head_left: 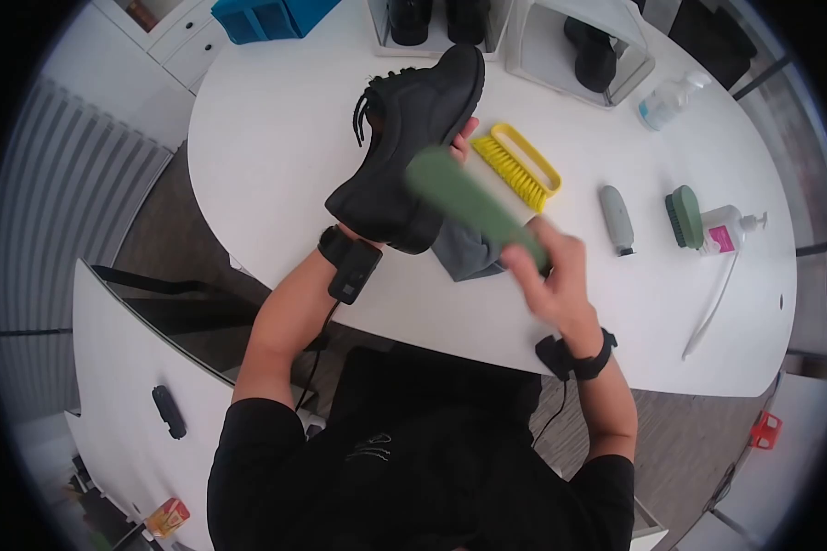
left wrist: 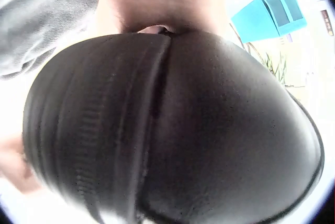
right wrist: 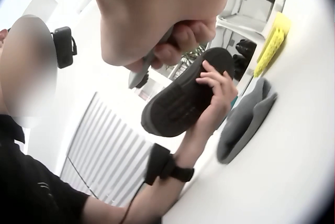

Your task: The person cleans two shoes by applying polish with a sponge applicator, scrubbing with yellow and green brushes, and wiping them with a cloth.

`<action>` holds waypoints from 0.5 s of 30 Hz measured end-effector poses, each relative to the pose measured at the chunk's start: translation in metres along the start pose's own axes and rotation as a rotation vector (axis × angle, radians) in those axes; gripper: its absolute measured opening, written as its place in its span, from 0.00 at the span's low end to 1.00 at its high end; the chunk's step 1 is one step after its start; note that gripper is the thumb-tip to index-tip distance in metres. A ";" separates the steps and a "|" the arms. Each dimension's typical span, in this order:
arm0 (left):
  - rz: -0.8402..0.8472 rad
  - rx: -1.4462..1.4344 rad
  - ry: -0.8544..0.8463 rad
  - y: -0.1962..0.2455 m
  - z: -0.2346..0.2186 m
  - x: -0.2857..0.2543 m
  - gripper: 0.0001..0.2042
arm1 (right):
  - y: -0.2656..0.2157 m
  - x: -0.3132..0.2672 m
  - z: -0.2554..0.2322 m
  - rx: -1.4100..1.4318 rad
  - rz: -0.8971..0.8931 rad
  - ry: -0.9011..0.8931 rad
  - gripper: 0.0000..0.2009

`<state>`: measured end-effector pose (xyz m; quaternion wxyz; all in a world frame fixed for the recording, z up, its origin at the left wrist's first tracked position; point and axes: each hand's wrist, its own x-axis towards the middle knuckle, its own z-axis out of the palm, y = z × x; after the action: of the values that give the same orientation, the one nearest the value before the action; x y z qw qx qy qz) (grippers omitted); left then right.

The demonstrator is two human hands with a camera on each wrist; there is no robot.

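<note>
My left hand (head_left: pixel 465 140) holds up a black lace-up shoe (head_left: pixel 413 138) by its sole side, toe toward the far side of the table. In the right wrist view the fingers of that hand lie across the dark sole (right wrist: pixel 178 101). The shoe's heel (left wrist: pixel 209 124) fills the left wrist view and hides most of the grip. My right hand (head_left: pixel 556 271) grips the near end of a long green brush (head_left: pixel 473 207), blurred in the head view. The brush's far end overlaps the shoe's side there. A grey cloth (head_left: pixel 469 255) lies beneath, on the table.
On the white table (head_left: pixel 276 165), a yellow scrubbing brush (head_left: pixel 519 165) lies beyond my right hand. Farther right are a grey tube-like object (head_left: pixel 616 220), another green brush (head_left: pixel 683 217) and pump bottles (head_left: pixel 721 230). Shoe boxes (head_left: pixel 579 55) and a blue container (head_left: pixel 271 18) line the back.
</note>
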<state>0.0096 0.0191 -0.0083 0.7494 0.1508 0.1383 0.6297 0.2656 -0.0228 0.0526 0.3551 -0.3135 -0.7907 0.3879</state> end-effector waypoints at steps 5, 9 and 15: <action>-0.193 -0.419 0.046 -0.002 0.007 -0.005 0.24 | 0.018 0.008 -0.006 0.053 0.142 -0.099 0.15; -0.289 -0.428 -0.004 0.001 0.011 -0.003 0.23 | 0.022 0.009 -0.009 0.160 0.038 -0.045 0.16; -0.180 -0.252 -0.117 0.000 0.012 -0.002 0.25 | 0.017 0.009 -0.014 0.082 -0.042 -0.107 0.17</action>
<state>0.0143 0.0165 0.0029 0.8225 0.0794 0.0272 0.5626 0.2755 -0.0018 0.0477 0.3330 -0.2607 -0.7984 0.4287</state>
